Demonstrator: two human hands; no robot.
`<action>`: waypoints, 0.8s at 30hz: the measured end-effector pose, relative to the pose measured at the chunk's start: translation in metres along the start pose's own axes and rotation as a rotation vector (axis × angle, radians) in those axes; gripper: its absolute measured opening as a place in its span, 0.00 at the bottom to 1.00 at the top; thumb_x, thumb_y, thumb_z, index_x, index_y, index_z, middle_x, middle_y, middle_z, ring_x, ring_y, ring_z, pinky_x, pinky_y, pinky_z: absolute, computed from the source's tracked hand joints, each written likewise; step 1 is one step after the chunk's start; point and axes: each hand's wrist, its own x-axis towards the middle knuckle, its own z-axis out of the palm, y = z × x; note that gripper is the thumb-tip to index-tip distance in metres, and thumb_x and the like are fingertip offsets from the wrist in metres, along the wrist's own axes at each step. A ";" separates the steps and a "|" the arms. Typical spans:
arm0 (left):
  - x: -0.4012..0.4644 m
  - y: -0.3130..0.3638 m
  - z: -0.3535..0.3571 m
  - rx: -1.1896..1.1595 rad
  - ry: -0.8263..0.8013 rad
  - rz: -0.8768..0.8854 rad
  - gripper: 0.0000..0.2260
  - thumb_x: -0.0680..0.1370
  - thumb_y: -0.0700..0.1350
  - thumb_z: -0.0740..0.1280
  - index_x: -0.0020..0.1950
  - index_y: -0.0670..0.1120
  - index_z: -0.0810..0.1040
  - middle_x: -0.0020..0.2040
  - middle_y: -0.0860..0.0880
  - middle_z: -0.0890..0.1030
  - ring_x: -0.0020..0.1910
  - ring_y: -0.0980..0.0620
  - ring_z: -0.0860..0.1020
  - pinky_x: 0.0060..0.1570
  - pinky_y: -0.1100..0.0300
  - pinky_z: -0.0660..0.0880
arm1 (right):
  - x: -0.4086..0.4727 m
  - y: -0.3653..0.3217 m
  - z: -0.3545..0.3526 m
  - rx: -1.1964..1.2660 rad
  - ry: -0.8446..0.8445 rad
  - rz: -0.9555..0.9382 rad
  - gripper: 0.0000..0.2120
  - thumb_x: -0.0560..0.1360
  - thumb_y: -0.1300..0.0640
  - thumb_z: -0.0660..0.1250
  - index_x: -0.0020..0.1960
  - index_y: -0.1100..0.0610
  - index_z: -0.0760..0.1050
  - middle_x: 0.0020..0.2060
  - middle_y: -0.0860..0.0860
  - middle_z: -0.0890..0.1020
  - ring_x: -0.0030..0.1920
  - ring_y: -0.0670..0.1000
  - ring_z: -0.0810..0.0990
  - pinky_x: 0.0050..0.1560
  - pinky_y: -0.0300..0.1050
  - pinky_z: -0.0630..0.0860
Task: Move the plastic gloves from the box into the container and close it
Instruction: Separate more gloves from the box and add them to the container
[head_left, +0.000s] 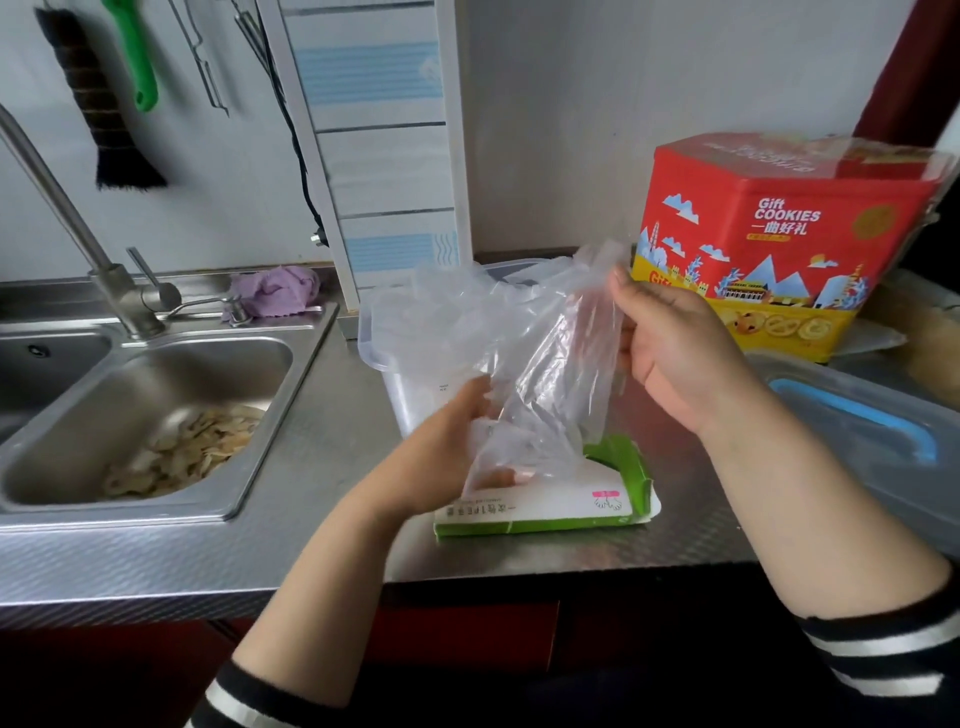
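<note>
Plainly both hands held the gloves (524, 364): the right hand (675, 353) pinched the upper end, the left hand (447, 452) gripped the lower end just above the box (550, 499). The bundle ran upward from the left grip; the open container (405, 374) stood just behind it.

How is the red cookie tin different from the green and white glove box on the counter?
The cookie tin is red and yellow, tall and upright; the glove box is green and white, low and lying flat. The tin looks shut; the box is torn open, gloves pulled out. Both sit on the steel counter.
</note>
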 end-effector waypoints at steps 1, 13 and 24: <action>0.000 0.005 -0.010 -0.030 -0.029 -0.006 0.29 0.65 0.52 0.80 0.61 0.53 0.70 0.56 0.56 0.78 0.54 0.59 0.79 0.54 0.60 0.74 | 0.001 0.000 -0.001 -0.007 0.000 0.003 0.12 0.81 0.55 0.60 0.47 0.56 0.81 0.41 0.49 0.86 0.43 0.48 0.84 0.47 0.45 0.81; 0.047 0.080 -0.048 -0.150 0.276 0.041 0.30 0.74 0.55 0.73 0.72 0.48 0.68 0.54 0.56 0.81 0.50 0.62 0.80 0.54 0.64 0.76 | 0.019 0.002 0.011 -0.226 -0.008 -0.097 0.13 0.80 0.51 0.62 0.48 0.58 0.83 0.43 0.56 0.86 0.42 0.54 0.84 0.44 0.50 0.81; 0.068 0.070 -0.034 -0.221 0.525 0.059 0.08 0.77 0.40 0.70 0.40 0.51 0.81 0.34 0.51 0.79 0.32 0.56 0.73 0.37 0.61 0.71 | 0.030 0.007 0.003 -0.073 -0.042 0.073 0.04 0.75 0.57 0.69 0.44 0.56 0.82 0.39 0.52 0.84 0.41 0.51 0.82 0.47 0.52 0.79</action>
